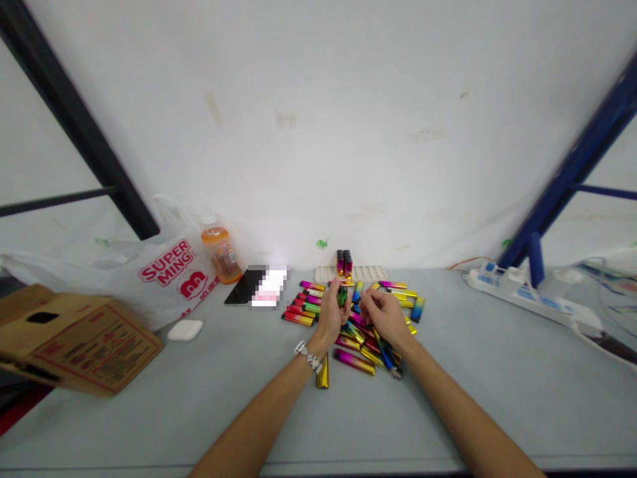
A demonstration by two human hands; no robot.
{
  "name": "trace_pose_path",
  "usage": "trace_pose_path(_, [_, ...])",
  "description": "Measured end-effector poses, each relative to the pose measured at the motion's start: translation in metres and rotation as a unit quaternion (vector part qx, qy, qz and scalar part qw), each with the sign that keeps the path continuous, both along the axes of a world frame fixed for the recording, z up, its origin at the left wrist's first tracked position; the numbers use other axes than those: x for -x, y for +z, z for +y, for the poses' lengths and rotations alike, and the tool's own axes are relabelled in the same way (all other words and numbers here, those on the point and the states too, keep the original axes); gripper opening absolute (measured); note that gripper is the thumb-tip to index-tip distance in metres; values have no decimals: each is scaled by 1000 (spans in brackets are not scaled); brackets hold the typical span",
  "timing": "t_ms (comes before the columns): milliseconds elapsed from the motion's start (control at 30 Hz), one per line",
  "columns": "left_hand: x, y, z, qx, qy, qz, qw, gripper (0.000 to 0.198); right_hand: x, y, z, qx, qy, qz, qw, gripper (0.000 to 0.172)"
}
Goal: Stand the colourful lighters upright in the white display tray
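In the head view, my left hand (330, 315) has its fingers curled closed around a green lighter (342, 296). Just right of it, my right hand (387, 315) has its fingers bent in; I cannot tell whether they grip anything. Shiny multicoloured lighters (354, 362) lie loose on the table (199, 385) around both. Beyond, on the far side, upright lighters (344, 264) stand at a white tray (371, 273).

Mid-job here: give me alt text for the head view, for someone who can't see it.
A person's left hand holds a glossy green piece; their right hand is curled beside it, grip unclear, over scattered shiny multicoloured lighter-like sticks on a grey table. Behind, similar sticks stand upright on a white perforated tray.
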State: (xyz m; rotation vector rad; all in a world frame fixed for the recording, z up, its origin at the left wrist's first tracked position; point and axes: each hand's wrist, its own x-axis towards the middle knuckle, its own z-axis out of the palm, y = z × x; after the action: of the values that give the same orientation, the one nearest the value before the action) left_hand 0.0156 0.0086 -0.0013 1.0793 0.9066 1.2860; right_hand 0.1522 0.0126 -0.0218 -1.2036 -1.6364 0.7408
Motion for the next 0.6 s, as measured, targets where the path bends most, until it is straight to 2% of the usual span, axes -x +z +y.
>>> trace_pose_path(200, [2,-5,3,-12,-9,-6,1000,61,0,0,0,1,4,2,1000,45])
trace_pose_path(600, [-1,0,1,-25,52,44,997,49,0,0,0,0,8,-15,1000,45])
